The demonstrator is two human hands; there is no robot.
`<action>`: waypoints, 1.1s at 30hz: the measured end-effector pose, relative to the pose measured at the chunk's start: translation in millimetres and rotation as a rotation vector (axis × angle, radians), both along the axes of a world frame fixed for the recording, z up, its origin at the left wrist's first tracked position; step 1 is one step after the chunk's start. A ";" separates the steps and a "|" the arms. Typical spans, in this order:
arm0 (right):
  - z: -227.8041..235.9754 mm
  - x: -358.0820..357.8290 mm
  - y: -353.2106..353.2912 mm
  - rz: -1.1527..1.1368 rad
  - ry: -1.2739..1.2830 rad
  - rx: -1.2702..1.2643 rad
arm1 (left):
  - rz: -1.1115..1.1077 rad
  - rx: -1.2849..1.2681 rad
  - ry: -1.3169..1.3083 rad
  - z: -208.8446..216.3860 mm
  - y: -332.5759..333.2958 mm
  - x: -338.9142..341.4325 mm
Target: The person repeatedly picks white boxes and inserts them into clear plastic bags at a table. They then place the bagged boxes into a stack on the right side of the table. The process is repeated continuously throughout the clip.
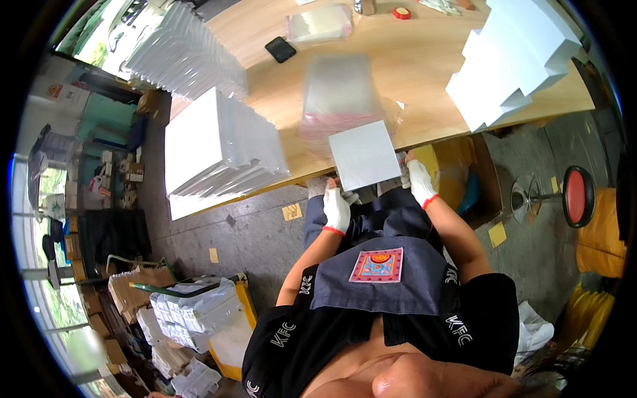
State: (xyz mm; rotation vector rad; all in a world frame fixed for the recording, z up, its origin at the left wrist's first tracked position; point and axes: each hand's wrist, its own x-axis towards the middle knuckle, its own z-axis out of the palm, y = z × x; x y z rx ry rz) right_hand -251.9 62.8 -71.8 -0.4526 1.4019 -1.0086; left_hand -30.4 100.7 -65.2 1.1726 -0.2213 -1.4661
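Note:
A flat white square box (365, 156) is held in front of me, over my lap at the table's near edge. My left hand (337, 211), in a white glove with bare fingertips and a red cuff, is closed on its lower left corner. On the box's right edge, my right hand (419, 180) grips it in a matching glove. Just beyond the box lies a pile of clear plastic bags (340, 86) on the wooden table (405, 73). The undersides of the box and some fingers are hidden.
Stacked plastic-wrapped white boxes (192, 139) stand on the left, with another wrapped stack (186, 56) behind. White boxes (507, 73) pile up at right. A phone (281, 49) lies farther back. An open carton (488, 176) sits below the table, near a red-seated stool (578, 197).

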 end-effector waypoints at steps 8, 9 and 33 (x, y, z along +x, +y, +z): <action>66.4 -15.0 7.4 0.498 -0.076 -0.428 | -0.291 -0.379 -0.866 103.7 10.5 18.1; 91.3 -3.6 8.9 0.502 -0.167 -0.532 | -0.345 -0.383 -0.905 140.4 17.3 26.4; 246.9 259.7 -170.9 0.404 -0.024 -1.004 | 0.091 -0.856 -0.691 243.9 -30.2 232.9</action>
